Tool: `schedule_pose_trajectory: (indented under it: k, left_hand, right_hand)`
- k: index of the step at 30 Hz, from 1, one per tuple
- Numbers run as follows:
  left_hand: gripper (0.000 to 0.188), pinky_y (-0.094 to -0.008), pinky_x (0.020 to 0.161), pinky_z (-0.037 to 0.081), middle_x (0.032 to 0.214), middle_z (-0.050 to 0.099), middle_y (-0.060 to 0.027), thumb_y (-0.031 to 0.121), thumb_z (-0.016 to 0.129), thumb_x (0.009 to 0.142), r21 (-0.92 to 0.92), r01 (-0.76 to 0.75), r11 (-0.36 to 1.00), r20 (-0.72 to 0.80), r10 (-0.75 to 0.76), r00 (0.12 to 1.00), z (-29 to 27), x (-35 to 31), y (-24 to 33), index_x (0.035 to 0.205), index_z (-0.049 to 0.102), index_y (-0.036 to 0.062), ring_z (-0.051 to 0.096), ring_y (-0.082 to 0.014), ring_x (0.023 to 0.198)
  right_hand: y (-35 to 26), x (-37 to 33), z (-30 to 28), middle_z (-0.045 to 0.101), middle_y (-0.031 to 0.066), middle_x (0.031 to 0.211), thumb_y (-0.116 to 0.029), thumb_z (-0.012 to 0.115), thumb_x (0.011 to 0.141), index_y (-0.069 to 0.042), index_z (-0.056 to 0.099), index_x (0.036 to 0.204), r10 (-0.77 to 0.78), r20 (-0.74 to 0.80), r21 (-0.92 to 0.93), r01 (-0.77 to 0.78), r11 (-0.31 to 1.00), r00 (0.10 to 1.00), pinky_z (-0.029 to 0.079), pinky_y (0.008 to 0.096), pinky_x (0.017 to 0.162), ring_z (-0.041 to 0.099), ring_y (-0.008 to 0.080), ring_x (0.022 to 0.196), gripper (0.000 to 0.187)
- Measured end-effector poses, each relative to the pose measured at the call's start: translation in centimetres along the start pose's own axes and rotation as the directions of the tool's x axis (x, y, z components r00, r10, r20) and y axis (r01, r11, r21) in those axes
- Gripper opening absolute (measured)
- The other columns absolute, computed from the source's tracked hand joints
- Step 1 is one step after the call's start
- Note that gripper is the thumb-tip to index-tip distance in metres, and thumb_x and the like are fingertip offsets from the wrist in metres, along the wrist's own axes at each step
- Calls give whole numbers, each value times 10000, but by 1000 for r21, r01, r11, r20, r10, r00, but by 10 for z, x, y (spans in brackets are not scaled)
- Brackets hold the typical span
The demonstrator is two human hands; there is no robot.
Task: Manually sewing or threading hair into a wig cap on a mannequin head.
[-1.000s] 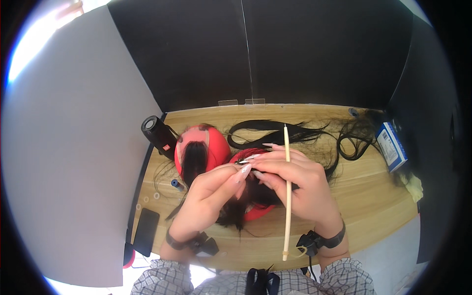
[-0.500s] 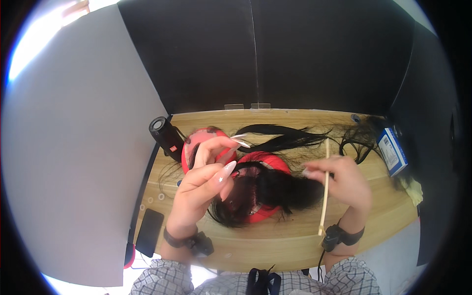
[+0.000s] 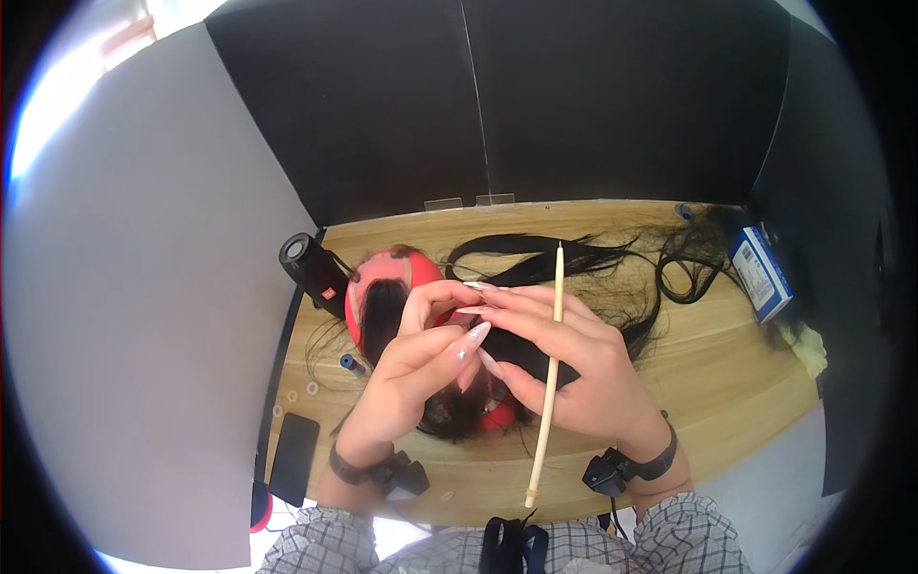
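Note:
My left hand [image 3: 406, 373] and my right hand [image 3: 579, 364] meet at the fingertips over a red head form [image 3: 498, 418] with black hair [image 3: 451, 418] on it, mostly hidden beneath them. Thumb and index finger of the left are pinched; anything between them is too fine to see. A long pale wooden ventilating needle [image 3: 542, 440] with a thin pointed tip sits slanted among the fingers of my right hand, tip toward the far side. That hand's thumb and fingertips nearly touch the left's. Behind the left hand stands a second red head form [image 3: 421, 273] with black hair.
Loose black hair [image 3: 535, 251] lies across the back of the wooden table [image 3: 708, 383]. A black cylindrical speaker [image 3: 311, 273] and a dark phone [image 3: 294, 461] are at left, near a small blue cylinder [image 3: 351, 364]. A blue-and-white box [image 3: 762, 279] and yellowish cloth [image 3: 809, 352] are at right.
My right hand has come left with the needle and now meets the left hand's fingertips. The left hand has shifted slightly right, still pinched. The view has shifted a little.

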State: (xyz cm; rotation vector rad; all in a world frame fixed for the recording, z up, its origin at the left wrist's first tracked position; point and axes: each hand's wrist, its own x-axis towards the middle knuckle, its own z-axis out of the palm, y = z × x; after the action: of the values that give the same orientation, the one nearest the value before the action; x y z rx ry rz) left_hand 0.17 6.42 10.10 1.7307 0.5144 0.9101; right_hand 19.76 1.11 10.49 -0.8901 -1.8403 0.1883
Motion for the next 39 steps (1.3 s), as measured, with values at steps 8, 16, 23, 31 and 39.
schedule_pose_trajectory:
  k: [8,16,23,31,39]
  left_hand:
    - [350,-322,927,366,1325,392,-101,186,522,974,171,-5,985,-44,12,999,6,0,1,680,597,10,432,-162,1115]
    - [345,-414,1122,251,1264,445,-130,132,476,975,-59,-215,975,-117,207,971,9,2,2,657,549,20,319,-252,1336]
    - [368,-470,926,475,740,537,-85,199,410,1005,-620,-335,709,-82,366,927,3,-3,1,693,498,25,608,-229,810]
    - [397,-287,675,428,841,514,-91,202,370,1031,-428,-256,867,-26,272,962,-9,-5,-9,707,474,-3,478,-156,671]
    - [397,-352,951,394,1067,522,-138,169,388,1034,-189,-74,979,53,85,995,3,-1,3,704,525,-5,530,-227,1068]
  right_hand:
    - [10,-1,10,624,190,1210,-35,695,783,5,652,1093,-80,9,-195,80,978,997,468,464,958,590,342,1127,316]
    - [14,-6,0,670,194,1062,-62,653,797,13,639,1025,-27,7,-318,28,948,1000,483,450,899,642,347,962,240]
    - [20,-5,-27,642,187,770,-168,617,863,-55,675,975,313,145,-312,-256,915,939,485,451,690,623,372,765,170]
    - [43,-25,-97,665,220,859,-150,622,882,-47,705,1019,605,-161,-505,-591,629,780,481,432,695,634,384,802,190]
    - [2,-12,-75,704,147,995,-104,754,773,-15,684,1139,311,-290,-193,-373,907,905,515,367,841,662,261,981,384]
